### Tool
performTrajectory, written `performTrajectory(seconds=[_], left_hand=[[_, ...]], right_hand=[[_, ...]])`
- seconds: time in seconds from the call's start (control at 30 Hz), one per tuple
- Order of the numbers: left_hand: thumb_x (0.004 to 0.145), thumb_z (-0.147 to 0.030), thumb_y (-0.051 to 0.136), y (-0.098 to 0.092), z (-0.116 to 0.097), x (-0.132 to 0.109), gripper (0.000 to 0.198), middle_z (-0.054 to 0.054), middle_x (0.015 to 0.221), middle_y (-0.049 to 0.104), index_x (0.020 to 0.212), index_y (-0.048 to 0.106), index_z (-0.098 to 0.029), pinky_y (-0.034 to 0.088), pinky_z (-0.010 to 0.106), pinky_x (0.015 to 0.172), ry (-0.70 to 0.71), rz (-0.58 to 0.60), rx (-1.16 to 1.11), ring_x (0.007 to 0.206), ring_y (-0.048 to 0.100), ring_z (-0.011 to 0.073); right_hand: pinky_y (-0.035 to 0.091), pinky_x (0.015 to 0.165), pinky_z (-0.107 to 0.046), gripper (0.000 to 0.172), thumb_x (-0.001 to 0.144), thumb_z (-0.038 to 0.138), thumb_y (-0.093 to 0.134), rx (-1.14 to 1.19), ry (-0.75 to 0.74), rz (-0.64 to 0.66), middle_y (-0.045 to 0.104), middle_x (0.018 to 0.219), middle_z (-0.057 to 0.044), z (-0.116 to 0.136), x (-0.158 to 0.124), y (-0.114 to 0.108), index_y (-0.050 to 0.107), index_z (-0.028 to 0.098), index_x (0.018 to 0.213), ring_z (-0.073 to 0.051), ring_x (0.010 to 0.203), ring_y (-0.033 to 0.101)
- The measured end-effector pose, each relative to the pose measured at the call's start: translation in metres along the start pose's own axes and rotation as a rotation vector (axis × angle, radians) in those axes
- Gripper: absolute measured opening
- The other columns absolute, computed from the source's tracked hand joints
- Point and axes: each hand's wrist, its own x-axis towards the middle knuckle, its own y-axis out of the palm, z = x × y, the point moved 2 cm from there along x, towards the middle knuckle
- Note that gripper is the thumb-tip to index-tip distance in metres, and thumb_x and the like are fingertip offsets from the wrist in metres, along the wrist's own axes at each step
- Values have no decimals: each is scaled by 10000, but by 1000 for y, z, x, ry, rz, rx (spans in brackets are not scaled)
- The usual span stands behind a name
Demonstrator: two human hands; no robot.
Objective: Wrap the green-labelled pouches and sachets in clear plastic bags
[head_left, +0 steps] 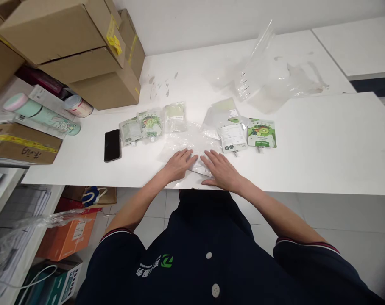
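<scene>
A clear plastic bag (192, 140) lies flat near the front edge of the white table. On its left part rests my left hand (179, 164), fingers stretched out. My right hand (222, 170) lies on the bag's right part, palm down with the fingers spread. Just beyond the right hand are a white-backed spout pouch (233, 137) and a green spout pouch (261, 133) with kiwi pictures. Further left sit a fruit-print spout pouch (151, 124), a paler pouch (131, 131) and a wrapped light-green packet (175, 117). Behind the white-backed pouch is a translucent packet (222, 112).
A black phone (112, 145) lies on the left of the table (322, 148). Stacked cardboard boxes (103, 80), a mint bottle (43, 113) and a can (78, 106) stand at the far left. Crumpled clear plastic (259, 80) lies at the back right.
</scene>
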Motion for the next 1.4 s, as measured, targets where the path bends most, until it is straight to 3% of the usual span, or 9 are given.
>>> performTrajectory(seconds=[0.2, 0.4, 0.67, 0.77, 0.9, 1.03, 1.1, 1.23, 1.4], left_hand=[[820, 44, 389, -21, -18, -17, 561, 172, 1433, 527, 1323, 517, -170, 496, 447, 1022, -25, 83, -34, 1316, 535, 281], [946, -402, 502, -66, -29, -48, 529, 68, 1393, 591, 1454, 412, -284, 479, 364, 985, -24, 200, -240, 1228, 596, 258], [904, -523, 533, -75, 48, -15, 471, 36, 872, 724, 1278, 583, -242, 464, 281, 619, -282, 306, -306, 695, 665, 202], [880, -541, 576, -66, 67, 2, 488, 83, 908, 708, 1230, 595, -202, 480, 337, 670, -401, 177, -157, 775, 657, 251], [942, -371, 529, -41, 47, 2, 261, 169, 1057, 668, 1050, 661, -172, 463, 477, 859, -427, -173, 120, 1026, 610, 329], [944, -468, 523, -8, 10, -18, 473, 200, 1291, 596, 1285, 560, -142, 454, 508, 991, -283, -97, 40, 1215, 549, 345], [928, -479, 541, 1, 2, -28, 633, 242, 1448, 474, 1421, 432, -96, 388, 544, 1089, -249, -57, 7, 1354, 446, 375], [904, -153, 480, 6, 12, -38, 566, 204, 1519, 424, 1465, 406, -139, 232, 605, 1183, -269, -80, 36, 1467, 314, 360], [870, 18, 375, -3, 43, -28, 636, 149, 1545, 417, 1464, 440, -202, 135, 670, 1189, -316, -157, 141, 1502, 242, 335]], right_hand=[[348, 1151, -533, 492, 887, 141, 512, 72, -130, 22, 473, 1486, -216, -12, -11, 21, 519, 71, 1375, -338, 1413, 408], [454, 1056, -508, 380, 961, 224, 402, 375, -156, 50, 667, 1257, -124, -7, -19, -7, 558, 174, 1305, -257, 1177, 620], [487, 614, -310, 408, 976, 537, 406, 673, 316, -19, 698, 832, -53, -35, 36, -13, 573, 198, 1129, -206, 690, 640], [478, 628, -324, 375, 977, 473, 420, 534, 493, -26, 703, 876, -103, -40, 65, -2, 549, 167, 1151, -239, 740, 646], [500, 734, -413, 387, 978, 349, 406, 179, 606, -16, 700, 982, -191, -34, 82, 10, 518, 141, 1285, -322, 894, 651], [447, 936, -548, 421, 983, 292, 388, -29, 335, -229, 538, 1370, -257, -20, 77, 12, 506, 136, 1356, -398, 1251, 509], [367, 1056, -578, 468, 983, 366, 421, -5, 103, -162, 429, 1504, -219, -12, 73, 16, 481, 147, 1392, -387, 1399, 367], [272, 1143, -585, 745, 914, 540, 515, 44, -71, 119, 308, 1595, -184, -4, 71, 26, 327, 139, 1513, -398, 1470, 248], [330, 1082, -572, 620, 927, 306, 468, -58, -57, 70, 332, 1573, -224, 3, 72, 29, 357, 97, 1500, -423, 1427, 317]])
